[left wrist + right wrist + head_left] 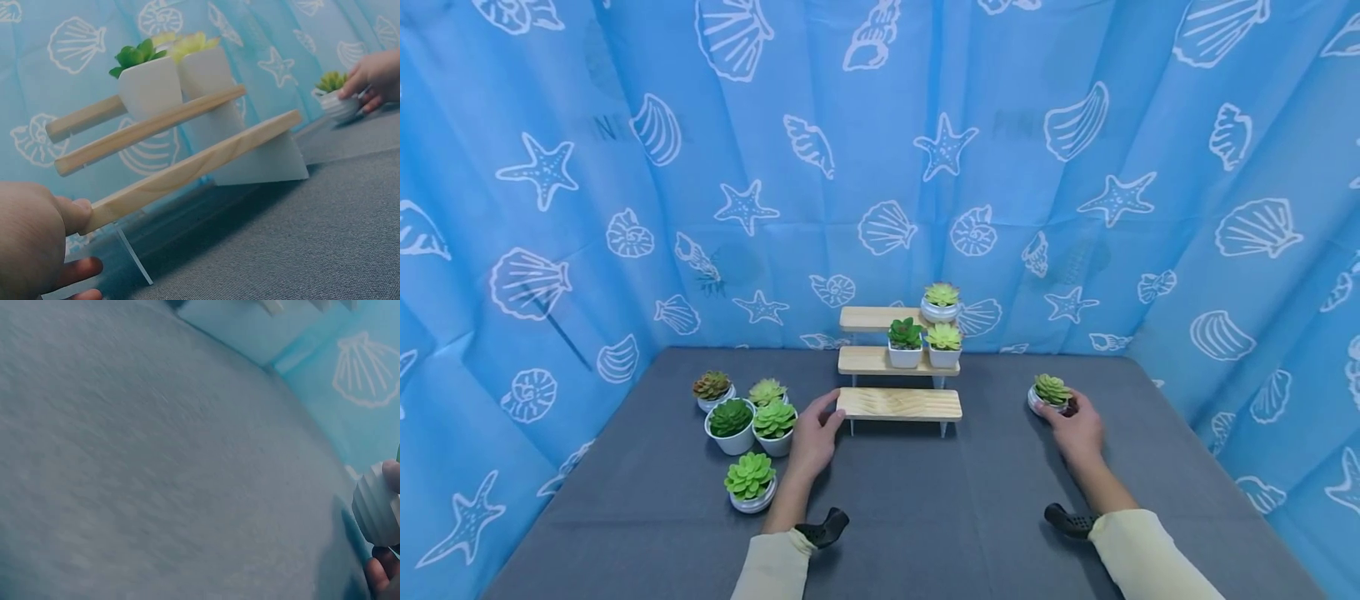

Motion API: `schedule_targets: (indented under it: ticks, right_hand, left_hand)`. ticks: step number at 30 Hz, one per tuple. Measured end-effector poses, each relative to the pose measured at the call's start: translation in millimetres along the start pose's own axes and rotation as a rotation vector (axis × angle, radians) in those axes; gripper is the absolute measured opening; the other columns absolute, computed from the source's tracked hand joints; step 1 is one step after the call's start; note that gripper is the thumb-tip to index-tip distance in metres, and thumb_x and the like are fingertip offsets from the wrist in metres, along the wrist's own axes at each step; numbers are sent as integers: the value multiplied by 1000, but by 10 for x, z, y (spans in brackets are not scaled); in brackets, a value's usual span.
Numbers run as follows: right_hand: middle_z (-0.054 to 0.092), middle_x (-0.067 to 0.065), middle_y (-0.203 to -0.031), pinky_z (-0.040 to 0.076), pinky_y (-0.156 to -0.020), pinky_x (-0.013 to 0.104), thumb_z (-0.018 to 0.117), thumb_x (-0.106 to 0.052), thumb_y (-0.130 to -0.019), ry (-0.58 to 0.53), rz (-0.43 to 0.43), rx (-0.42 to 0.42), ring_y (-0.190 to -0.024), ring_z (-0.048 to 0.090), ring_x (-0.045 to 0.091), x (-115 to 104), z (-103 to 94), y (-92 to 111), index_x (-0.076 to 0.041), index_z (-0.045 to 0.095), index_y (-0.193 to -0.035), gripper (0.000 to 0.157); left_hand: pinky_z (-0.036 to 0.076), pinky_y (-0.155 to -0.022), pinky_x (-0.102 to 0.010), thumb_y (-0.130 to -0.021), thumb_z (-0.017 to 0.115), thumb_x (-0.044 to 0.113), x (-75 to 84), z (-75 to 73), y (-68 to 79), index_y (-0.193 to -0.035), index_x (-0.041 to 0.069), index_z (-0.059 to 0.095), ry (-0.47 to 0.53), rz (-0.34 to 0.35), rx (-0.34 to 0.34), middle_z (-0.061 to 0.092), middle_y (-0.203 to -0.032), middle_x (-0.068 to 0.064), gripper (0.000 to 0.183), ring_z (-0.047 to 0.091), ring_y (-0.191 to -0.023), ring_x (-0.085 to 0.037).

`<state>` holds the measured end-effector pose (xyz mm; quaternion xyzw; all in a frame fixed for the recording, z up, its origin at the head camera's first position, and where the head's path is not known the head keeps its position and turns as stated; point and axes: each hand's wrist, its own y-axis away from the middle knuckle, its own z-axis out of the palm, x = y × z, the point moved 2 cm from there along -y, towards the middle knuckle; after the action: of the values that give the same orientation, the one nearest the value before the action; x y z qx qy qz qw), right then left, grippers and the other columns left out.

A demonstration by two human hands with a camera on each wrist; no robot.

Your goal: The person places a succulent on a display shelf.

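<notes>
At the left end of a three-tier wooden stand's lowest board [898, 403], my left hand [815, 435] grips the edge, a thumb against the wood and other fingers lower down. On the right side of the table, my right hand [1077, 425] holds a small succulent [1052, 389] in a white ribbed pot [375, 509], fingers around the pot's side. The middle board carries a dark green succulent [905, 334] and a pale green one [943, 337], both in square white pots. Another light green succulent [941, 295] stands at the top board's right end.
Left of my left forearm stand several potted succulents, among them a reddish one [712, 385], a dark green one [731, 418] and a bright green one [750, 477]. A blue shell-patterned curtain [880, 167] hangs behind the grey tabletop [925, 517].
</notes>
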<state>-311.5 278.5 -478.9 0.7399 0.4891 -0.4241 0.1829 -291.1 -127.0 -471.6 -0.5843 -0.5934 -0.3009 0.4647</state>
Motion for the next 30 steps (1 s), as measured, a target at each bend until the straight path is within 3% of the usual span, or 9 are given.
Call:
schedule_targets:
  ticks: [15,20,27,30]
  right_hand:
    - [43,19,-121,35,-88,43,62,-41,-76,-151,-19,-137,-109,41,29,-310,58,398,-1,33,-130,73]
    - [44,20,-119,34,-87,44,64,-41,-74,-172,-77,-141,-107,41,30,-414,107,497,0,36,-128,73]
    - [50,11,-113,40,-79,42,62,-53,-69,-119,-169,-106,-101,46,25,-381,355,438,-7,41,-125,76]
    - [49,10,-113,40,-80,43,63,-52,-69,-137,-178,-137,-101,46,25,-507,385,475,-7,42,-124,74]
  left_hand:
    - [41,-82,-37,-88,51,22,-8,-16,3,-122,24,49,9,-17,-6,47,-122,3,34,49,-102,-16]
    - [41,-82,-36,-87,51,22,-9,-7,-9,-122,22,50,10,-12,-3,48,-121,4,35,49,-101,-15]
    - [41,-82,-37,-87,52,22,-17,0,-16,-122,19,50,16,-9,-5,48,-120,4,35,49,-102,-15]
    - [41,-83,-37,-87,52,22,-23,2,-19,-122,20,50,17,-12,-4,48,-120,5,35,49,-102,-15]
